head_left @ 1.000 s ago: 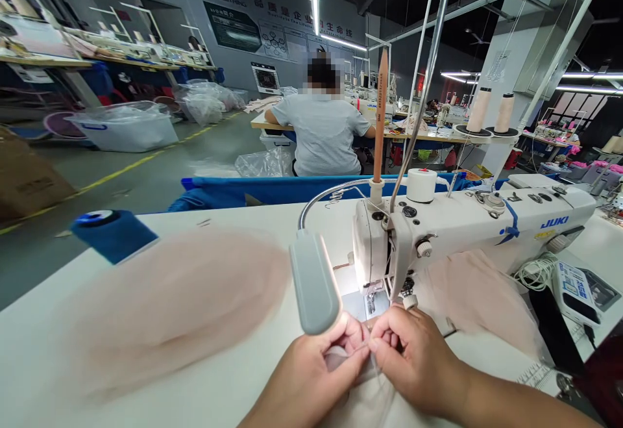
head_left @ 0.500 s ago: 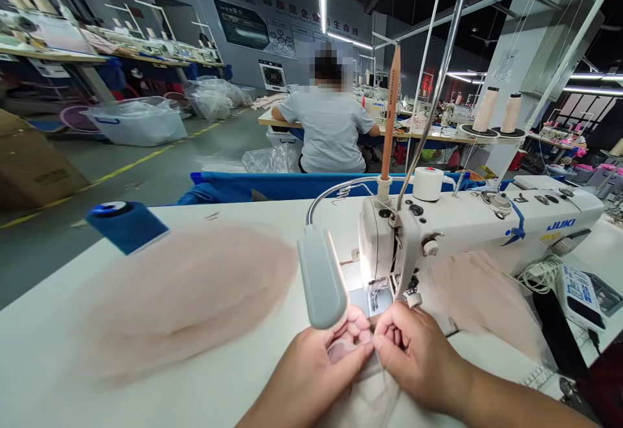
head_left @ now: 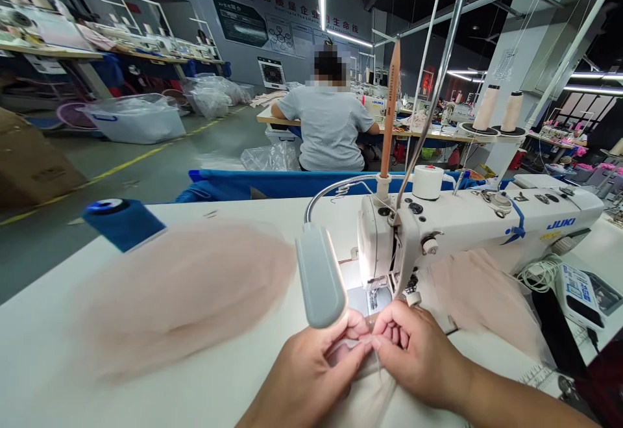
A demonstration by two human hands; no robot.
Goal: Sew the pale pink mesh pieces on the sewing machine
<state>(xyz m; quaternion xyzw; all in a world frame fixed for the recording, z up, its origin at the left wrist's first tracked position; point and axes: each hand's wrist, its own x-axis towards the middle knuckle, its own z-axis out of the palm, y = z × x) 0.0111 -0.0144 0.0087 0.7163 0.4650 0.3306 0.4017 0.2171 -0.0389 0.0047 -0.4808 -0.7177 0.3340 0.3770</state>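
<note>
Just in front of the presser foot (head_left: 378, 299) of a white sewing machine (head_left: 467, 214), both hands meet over sheer fabric (head_left: 372, 382). My left hand (head_left: 326, 356) pinches the fabric between thumb and fingers, partly under the grey lamp head (head_left: 321, 278). Close beside it, my right hand (head_left: 413, 350) pinches the same fabric, its fingers curled in. The fabric hangs down toward me between the wrists; its edge at the fingertips is mostly hidden.
Pale pink tulle (head_left: 195, 298) lies spread on the left of the table, with a blue thread cone (head_left: 124, 223) behind it. More pink fabric (head_left: 487, 298) lies right of the needle. A control box (head_left: 581, 295) stands at far right. A co-worker (head_left: 328, 123) sits ahead.
Both hands stay at nearly the same place, still pinching the fabric. My left fingers have shifted slightly and closed in toward the right fingertips. The view has moved very little.
</note>
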